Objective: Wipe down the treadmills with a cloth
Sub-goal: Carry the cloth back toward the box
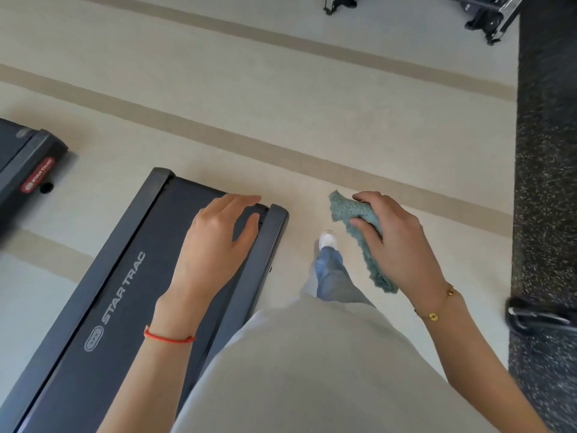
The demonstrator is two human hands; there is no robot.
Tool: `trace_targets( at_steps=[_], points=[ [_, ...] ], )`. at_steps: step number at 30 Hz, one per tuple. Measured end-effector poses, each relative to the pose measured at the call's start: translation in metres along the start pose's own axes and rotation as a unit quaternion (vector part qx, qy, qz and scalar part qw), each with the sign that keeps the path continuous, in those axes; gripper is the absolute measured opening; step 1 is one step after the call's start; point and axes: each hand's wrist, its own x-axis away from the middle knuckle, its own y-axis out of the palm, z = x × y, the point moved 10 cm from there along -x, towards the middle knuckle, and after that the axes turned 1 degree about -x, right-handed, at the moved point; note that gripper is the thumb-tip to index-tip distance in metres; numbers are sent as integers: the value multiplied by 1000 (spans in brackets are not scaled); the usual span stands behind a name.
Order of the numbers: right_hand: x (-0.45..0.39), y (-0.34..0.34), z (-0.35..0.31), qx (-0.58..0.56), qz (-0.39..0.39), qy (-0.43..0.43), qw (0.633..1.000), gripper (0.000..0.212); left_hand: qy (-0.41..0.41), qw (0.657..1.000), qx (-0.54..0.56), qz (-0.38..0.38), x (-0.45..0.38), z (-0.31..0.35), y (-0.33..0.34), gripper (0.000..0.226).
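Observation:
A dark grey treadmill (125, 276) with a white logo on its belt lies on the floor at lower left, its rear end pointing up the frame. My left hand (218, 242) hovers above the belt's rear end, fingers relaxed and holding nothing. My right hand (393, 242) is off to the right of the treadmill, over the floor, and grips a teal fluffy cloth (352, 214) that hangs down below the palm. The rear corner of a second treadmill (28, 160) shows at the left edge.
Pale floor with tan stripes (281, 157) spreads ahead. A black speckled rubber mat (546, 182) runs down the right side. Dark gym equipment (487, 17) stands at top right. My foot in a white shoe (327, 240) is on the floor beside the treadmill.

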Motion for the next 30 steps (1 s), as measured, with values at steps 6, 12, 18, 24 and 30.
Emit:
trace_targets(
  at_steps=[6,12,18,24,30],
  points=[
    [-165,-23,40,-2,-14,-26,1000,26,-22,999,-15,19,-151,-12,36,27],
    [-321,-41,48,23,-40,-64,997,26,-66,997,-28,36,-283,-34,47,28],
    [-447,-17,41,5,-78,-101,992,26,-124,989,-26,70,-380,-79,39,28],
    [-591,20,32,1,-94,-129,987,26,-134,984,-42,109,-496,-146,37,26],
    [-756,47,-7,-8,-89,-154,984,25,-126,981,-80,121,-638,-211,5,26]
  ],
)
